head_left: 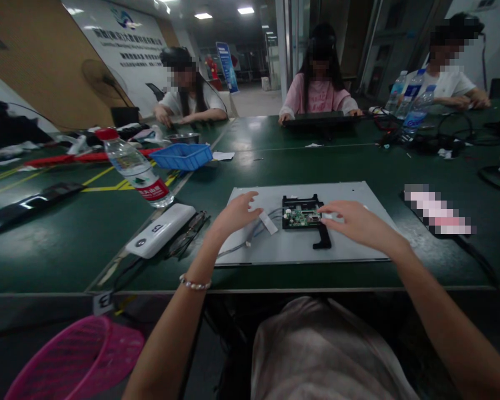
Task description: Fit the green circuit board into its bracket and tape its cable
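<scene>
A grey flat panel (pixel 356 241) lies on the table in front of me. On it sits a black bracket (pixel 324 239) with a green circuit board (pixel 300 218) in its frame. Grey cables (pixel 258 226) run from the board's left side, and a white strip (pixel 269 223) lies by them. My left hand (pixel 239 215) hovers over the panel's left part, fingers apart and holding nothing. Stretched fingers of my right hand (pixel 356 221) reach the board's right edge; whether they touch it I cannot tell.
To the left are a white power bank (pixel 160 230), glasses (pixel 187 233), a water bottle (pixel 137 172) and a blue tray (pixel 183 157). A phone-like object (pixel 437 211) with a cable lies right. Several people sit across the table. A pink basket (pixel 120 355) stands below its edge.
</scene>
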The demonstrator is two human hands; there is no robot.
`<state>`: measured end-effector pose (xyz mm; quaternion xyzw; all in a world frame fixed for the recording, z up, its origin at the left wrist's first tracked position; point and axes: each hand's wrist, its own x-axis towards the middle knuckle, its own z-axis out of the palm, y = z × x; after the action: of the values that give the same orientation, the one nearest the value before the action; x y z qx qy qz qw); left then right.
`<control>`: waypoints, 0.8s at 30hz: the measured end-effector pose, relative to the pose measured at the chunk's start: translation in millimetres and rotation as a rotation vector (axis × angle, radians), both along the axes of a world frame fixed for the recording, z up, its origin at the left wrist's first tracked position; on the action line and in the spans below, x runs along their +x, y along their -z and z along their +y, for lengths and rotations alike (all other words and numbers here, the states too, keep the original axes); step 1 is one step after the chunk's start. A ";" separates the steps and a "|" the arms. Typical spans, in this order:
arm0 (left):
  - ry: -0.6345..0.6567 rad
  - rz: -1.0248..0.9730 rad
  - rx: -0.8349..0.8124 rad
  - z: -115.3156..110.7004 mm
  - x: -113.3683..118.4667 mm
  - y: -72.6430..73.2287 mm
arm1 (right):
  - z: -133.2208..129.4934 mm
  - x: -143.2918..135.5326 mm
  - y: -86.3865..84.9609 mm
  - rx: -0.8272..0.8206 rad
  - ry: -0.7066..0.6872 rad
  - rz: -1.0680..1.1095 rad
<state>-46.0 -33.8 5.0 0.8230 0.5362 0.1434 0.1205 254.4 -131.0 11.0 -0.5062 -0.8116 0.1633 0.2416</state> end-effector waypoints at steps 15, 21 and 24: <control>-0.018 0.199 0.089 46.0 -6.4 -8.5 | 64.8 27.4 32.9 -0.324 0.050 -0.047; -0.046 0.316 0.084 60.6 2.5 1.8 | 65.2 41.3 33.2 -0.329 0.114 0.013; 0.154 0.271 0.198 52.2 26.0 1.1 | 66.2 56.5 35.6 -0.323 0.191 -0.003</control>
<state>-20.0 18.4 3.9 0.8812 0.4663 0.0738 -0.0238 310.8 -64.8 -24.6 -0.6135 -0.7234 0.2669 0.1705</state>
